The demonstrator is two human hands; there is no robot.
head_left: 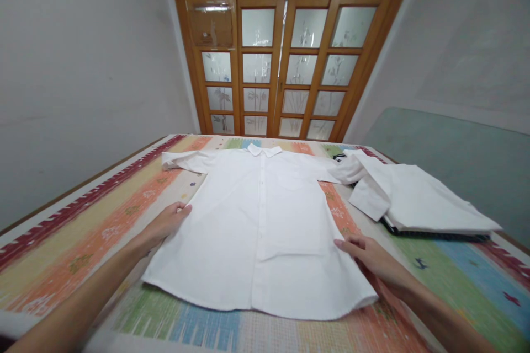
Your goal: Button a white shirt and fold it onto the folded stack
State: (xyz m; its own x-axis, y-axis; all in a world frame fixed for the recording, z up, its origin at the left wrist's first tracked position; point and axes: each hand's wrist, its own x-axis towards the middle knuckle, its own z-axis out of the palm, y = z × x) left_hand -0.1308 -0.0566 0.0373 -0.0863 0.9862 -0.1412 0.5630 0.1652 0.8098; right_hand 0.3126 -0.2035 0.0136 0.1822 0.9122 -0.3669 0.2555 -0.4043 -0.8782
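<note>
Shirt: white, the one you had in hand; it lay front up and spread out across the centre of the frame.
Collar: top centre of the shirt, pointing away from you.
Button strip: ran down the middle to the curved hem, lower centre.
Sleeves: out to both sides; the one at centre left was bent and creased, the other reached the pile, contact unclear.
Left hand: your fingertips were at the shirt's side edge, left of centre; you couldn't tell whether they pinched it.
Right hand: you had the opposite side edge pinched, thumb on top, right of centre.
Crease: short, ran inward near your right thumb.
Striped cloth: multicoloured, under everything, lower half of the frame.
Pile: folded white clothes, right side, over dark fabric.
Panel: pale green, behind the pile, right edge.
Doors: wood and glass, upper centre.
Cardboard: brown, on the doors' upper left.
</note>
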